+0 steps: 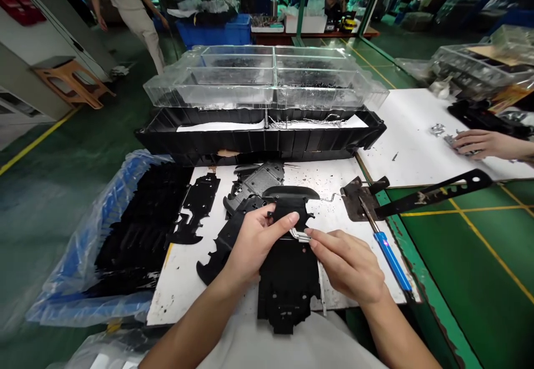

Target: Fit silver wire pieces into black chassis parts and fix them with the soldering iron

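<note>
A black plastic chassis plate [288,280] is in my left hand [252,241], which grips its left edge with the thumb lying over the top face. My right hand [348,263] pinches bent silver metal wires [299,235] against the middle of the plate; the fingers partly hide their ends. Under and behind my left hand lie more black plates [262,182], overlapping on the white worktop [175,296]. One separate black plate [198,205] rests farther left. Just right of the held plate's far end, a thin bent wire [332,196] lies near a metal fixture [354,199].
A blue plastic-lined bin [125,191] of black parts stands left. A black divided tray [250,141] sits behind, under clear trays [233,93]. A blue-handled tool [392,260] and lever [438,193] are right. Another person's hand [484,143] touches small metal parts; someone stands at back left.
</note>
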The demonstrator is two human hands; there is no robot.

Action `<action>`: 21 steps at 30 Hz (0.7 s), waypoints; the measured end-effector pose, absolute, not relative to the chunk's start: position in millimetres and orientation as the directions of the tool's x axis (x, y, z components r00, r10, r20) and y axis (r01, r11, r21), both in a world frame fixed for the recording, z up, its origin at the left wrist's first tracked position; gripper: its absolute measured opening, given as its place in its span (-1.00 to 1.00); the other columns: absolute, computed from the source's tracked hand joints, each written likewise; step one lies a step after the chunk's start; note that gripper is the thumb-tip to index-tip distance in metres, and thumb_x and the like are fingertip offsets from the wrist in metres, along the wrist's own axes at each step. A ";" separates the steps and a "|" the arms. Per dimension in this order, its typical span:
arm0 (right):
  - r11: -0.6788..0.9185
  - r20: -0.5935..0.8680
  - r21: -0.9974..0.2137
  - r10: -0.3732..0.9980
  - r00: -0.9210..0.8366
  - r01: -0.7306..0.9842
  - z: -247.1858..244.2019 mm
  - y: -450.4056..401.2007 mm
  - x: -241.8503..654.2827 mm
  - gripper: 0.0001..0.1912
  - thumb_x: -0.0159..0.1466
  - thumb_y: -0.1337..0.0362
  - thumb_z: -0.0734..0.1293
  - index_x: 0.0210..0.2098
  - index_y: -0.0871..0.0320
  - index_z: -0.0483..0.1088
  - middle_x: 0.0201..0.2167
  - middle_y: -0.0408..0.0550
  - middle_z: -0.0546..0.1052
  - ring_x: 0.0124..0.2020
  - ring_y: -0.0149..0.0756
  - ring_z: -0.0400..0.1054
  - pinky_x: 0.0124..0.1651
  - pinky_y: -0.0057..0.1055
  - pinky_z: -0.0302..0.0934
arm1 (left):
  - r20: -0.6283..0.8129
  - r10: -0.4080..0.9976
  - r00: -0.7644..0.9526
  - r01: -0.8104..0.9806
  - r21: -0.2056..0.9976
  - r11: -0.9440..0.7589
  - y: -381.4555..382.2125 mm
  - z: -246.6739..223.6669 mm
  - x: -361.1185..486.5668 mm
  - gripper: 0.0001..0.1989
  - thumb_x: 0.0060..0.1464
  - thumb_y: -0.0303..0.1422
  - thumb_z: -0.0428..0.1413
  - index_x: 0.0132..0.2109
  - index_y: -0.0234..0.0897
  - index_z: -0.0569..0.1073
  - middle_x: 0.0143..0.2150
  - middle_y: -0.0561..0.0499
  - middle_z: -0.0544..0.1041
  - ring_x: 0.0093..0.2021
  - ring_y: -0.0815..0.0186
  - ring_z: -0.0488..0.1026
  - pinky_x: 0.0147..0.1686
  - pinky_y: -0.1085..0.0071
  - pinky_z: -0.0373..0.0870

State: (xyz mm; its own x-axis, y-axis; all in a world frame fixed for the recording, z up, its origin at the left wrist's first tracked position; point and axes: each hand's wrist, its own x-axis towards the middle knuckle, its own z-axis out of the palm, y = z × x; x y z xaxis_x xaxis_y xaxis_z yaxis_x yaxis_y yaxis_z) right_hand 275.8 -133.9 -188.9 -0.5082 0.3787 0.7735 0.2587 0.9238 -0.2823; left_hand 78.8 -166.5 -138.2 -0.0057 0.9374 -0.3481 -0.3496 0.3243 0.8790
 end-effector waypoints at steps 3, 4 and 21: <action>0.925 0.773 -0.276 0.375 -0.512 0.260 -185.5 -132.1 276.3 -0.51 0.31 0.56 0.30 0.17 0.06 0.39 -0.06 0.13 0.62 -0.37 -0.28 0.49 -0.44 -0.36 0.41 | -0.347 0.937 -0.047 -0.331 0.890 0.313 -162.0 -139.9 80.3 -0.69 0.05 -0.17 0.35 -0.35 -0.30 0.47 -0.47 0.09 0.45 -0.48 0.40 0.35 -0.48 0.48 0.23; 0.919 0.771 -0.297 0.391 -0.502 0.259 -184.5 -132.2 276.2 -0.50 0.31 0.57 0.30 0.17 0.05 0.40 -0.05 0.13 0.61 -0.34 -0.27 0.50 -0.41 -0.35 0.43 | -0.343 0.937 -0.065 -0.325 0.895 0.305 -161.0 -140.4 81.1 -0.68 0.04 -0.17 0.36 -0.38 -0.30 0.45 -0.50 0.11 0.42 -0.51 0.42 0.32 -0.50 0.48 0.21; 0.591 0.528 -0.521 0.790 -0.313 0.615 -164.6 -167.7 252.9 -0.86 0.33 0.45 0.30 -0.30 0.11 0.27 -0.41 -0.13 0.36 -0.43 -0.36 0.24 -0.40 -0.39 0.14 | -0.106 0.925 -0.365 -0.066 0.994 0.088 -156.4 -125.6 85.1 -0.71 0.01 -0.21 0.38 -0.44 -0.28 0.48 -0.60 0.16 0.32 -0.61 0.48 0.16 -0.62 0.49 0.09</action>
State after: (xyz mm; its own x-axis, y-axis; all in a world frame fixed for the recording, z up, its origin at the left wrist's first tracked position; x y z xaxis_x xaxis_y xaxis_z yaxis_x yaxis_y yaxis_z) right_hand 252.9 -167.7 -164.6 -0.3126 0.7900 0.5275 0.6155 0.5914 -0.5210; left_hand 85.1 -156.4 -125.6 -0.3647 0.9250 -0.1063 -0.0657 0.0883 0.9939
